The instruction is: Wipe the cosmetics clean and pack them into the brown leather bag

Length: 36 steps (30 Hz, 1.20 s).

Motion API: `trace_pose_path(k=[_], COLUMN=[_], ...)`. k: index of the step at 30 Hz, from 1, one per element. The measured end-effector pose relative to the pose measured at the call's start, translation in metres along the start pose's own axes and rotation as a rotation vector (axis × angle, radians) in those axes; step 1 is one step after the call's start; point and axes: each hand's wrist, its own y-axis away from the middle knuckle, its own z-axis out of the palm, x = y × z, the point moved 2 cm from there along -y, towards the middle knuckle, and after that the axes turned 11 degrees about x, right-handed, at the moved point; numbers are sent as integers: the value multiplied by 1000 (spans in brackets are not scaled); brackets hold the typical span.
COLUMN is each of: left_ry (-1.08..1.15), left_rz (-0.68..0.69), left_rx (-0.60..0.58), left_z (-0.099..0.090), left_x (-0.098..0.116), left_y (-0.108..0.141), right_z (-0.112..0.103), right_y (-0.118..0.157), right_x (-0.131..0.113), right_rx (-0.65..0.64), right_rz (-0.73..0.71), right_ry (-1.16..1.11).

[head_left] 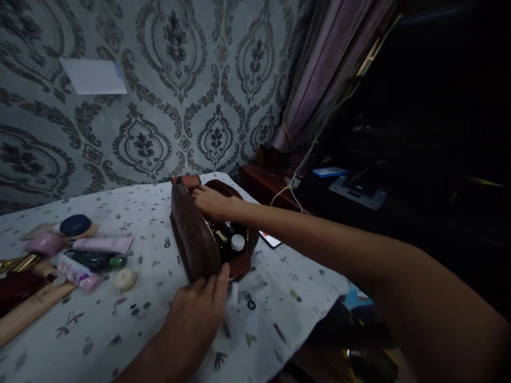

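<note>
A brown bag stands unzipped on a table covered by a white printed cloth, in front of me and near the middle of the view. My left hand is at the bag's near end, index finger laid over the rim; I cannot tell whether it grips. My right hand reaches across to the far end of the opening, its fingertips hidden, so I cannot tell whether they are closed on anything. Inside the bag, a white lid shows. Well apart, to the left, lie a pink tube, a green-capped bottle, a dark blue lid and a cream pot. Patterned wallpaper rises behind.
</note>
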Motion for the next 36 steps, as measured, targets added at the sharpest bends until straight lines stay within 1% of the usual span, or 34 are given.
trace_pose_path(k=[2,5,9,11,14,20,26,32,36], left_ry=[2,26,37,39,45,49,71,91,82], left_rz=[-33,-45,-47,-39,-37,-30,-32,-12,-32], left_rx=[-58,-124,-144,-151,-167,-128,-147,-172,-180], left_z=[-1,-2,-3,-4,-4,-2,-2,-5,-5], left_x=[1,2,1,1,1,1,-1,-1,-1], left_y=[0,-1,-1,-2,-2,-1,0,-3,-3], right_z=[-11,-18,-21,-23,-28,-29,-29,-36,-32], right_y=[6,18,27,28,27,29,31,40,48], right_x=[11,21,19,15,13,13,12,5,3], right_rx=[-43,-113,-182,-239,-281,-279,-307,-289,-231], right_rz=[72,136,106,86,85,78,84,38,53], right_ry=[45,136,179,185,178,107,99,109,131])
